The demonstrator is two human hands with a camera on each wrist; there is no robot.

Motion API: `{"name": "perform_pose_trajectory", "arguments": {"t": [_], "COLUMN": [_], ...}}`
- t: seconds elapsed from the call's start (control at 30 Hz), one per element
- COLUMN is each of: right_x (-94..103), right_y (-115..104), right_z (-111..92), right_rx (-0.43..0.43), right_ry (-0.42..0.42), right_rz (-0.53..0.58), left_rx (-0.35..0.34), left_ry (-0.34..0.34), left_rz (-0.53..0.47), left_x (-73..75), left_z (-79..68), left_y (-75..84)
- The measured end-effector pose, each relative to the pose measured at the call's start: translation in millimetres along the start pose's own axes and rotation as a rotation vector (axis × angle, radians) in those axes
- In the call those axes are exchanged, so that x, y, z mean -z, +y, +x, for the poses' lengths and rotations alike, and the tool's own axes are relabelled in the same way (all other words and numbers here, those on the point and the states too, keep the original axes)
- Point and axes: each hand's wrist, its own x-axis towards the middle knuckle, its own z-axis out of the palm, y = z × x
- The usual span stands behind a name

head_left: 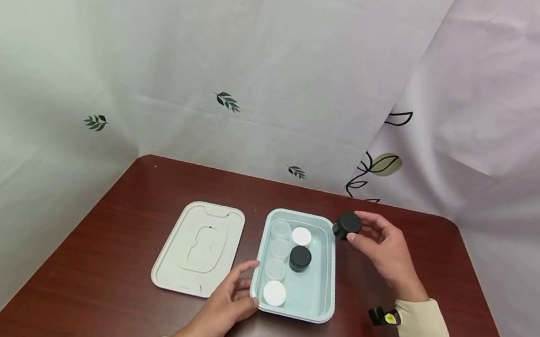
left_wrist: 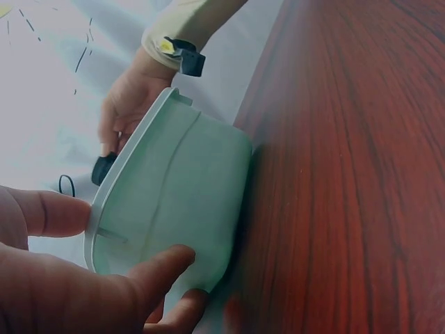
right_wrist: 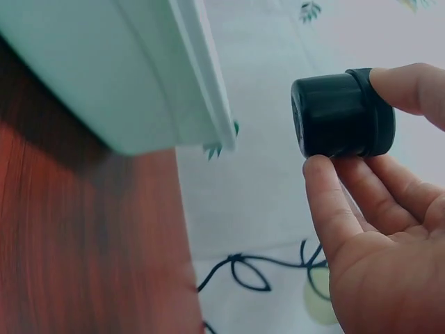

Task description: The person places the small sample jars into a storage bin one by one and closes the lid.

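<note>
My right hand [head_left: 385,253] pinches a small round black screw-lid jar [head_left: 348,224] between thumb and fingers, raised just past the far right corner of a pale blue-green plastic box [head_left: 318,280]. In the right wrist view, the held jar [right_wrist: 334,115] lies on its side, clear of the box wall. My left hand [head_left: 226,302] touches the box's near left rim and side with fairly straight fingers. Inside the box stand a second black jar [head_left: 300,258], a far white-topped jar [head_left: 301,236], a near white-topped jar [head_left: 274,293] and a left-hand column of translucent jars [head_left: 280,250].
A white rectangular lid [head_left: 197,251] lies flat on the dark red wooden table [head_left: 130,264], left of the box. Behind the table hangs a pale printed cloth [head_left: 285,66]. A black device with a yellow mark [head_left: 384,317] sits on the right wrist.
</note>
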Motion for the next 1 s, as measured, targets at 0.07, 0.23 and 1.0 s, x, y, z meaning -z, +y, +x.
{"name": "perform_pose_trajectory", "arguments": {"t": [0.07,0.23,1.0], "right_x": [-2.9,-10.7,-54.2], "right_y": [-4,-15,-12], "right_z": [-2,-7,-31], "right_rx": [0.018,0.068,0.123], "right_ry": [-0.014,-0.074,-0.353], "right_rz": [0.001,0.008,-0.06], "left_rx": [0.003,0.004,0.006], "left_ry": [-0.001,-0.002,0.006], "left_rz": [0.001,0.004,0.009], "left_x": [-0.2,-0.8,-1.2], "left_z": [0.2,0.4,0.6], "left_y": [0.7,2.1,1.7]}}
